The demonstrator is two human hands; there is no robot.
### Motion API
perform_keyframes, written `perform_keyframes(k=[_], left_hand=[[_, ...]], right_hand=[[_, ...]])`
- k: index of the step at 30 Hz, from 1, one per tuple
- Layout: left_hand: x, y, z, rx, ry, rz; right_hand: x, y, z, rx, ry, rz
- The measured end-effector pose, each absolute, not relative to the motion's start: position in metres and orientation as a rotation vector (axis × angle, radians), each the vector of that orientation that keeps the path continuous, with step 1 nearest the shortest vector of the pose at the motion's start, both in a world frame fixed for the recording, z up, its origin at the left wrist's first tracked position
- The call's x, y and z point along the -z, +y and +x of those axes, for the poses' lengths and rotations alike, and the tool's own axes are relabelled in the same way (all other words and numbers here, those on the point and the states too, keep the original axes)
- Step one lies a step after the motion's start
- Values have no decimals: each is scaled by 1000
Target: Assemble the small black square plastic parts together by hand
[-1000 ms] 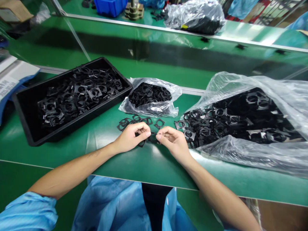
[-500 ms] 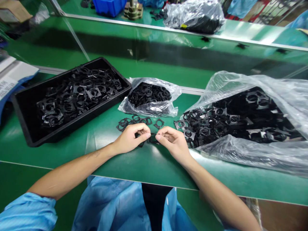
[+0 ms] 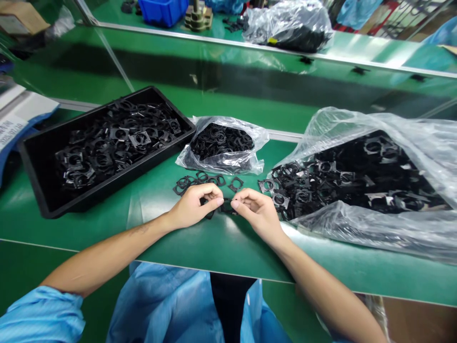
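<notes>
Between my two hands is a small black plastic frame part (image 3: 227, 206), partly covered by the fingers. My left hand (image 3: 198, 204) pinches its left side with thumb and forefinger. On its right side, my right hand (image 3: 257, 209) grips it the same way. Another dark part lies beneath my left hand, mostly hidden. Just beyond the fingers lie several loose black rings (image 3: 189, 181) and a single black square frame with a round hole (image 3: 236, 184). Past them a clear bag (image 3: 246, 166) holds a heap of small black rings.
A black tray (image 3: 103, 190) of black frame parts stands on the left. To the right, a large open plastic bag (image 3: 342, 224) spills similar parts onto the green table (image 3: 200, 252). Behind a metal rail are a blue bin (image 3: 162, 12) and a wrapped bag (image 3: 289, 21).
Both hands keep the same pinch at the same spot. The view has shifted very slightly; nothing else visibly differs.
</notes>
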State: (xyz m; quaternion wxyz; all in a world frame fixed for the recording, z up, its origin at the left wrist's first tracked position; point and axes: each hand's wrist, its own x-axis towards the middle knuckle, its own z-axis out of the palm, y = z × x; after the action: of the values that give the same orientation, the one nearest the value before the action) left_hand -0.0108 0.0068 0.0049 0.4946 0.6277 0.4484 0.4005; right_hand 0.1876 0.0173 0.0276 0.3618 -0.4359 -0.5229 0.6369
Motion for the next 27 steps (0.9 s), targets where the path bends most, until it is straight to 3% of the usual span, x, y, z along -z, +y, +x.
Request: perform_keyframes(k=[27], left_hand=[[2,8,-10,-1075,1027,1289]], right_hand=[[-18,18,191,-1602,-1280,-1078]])
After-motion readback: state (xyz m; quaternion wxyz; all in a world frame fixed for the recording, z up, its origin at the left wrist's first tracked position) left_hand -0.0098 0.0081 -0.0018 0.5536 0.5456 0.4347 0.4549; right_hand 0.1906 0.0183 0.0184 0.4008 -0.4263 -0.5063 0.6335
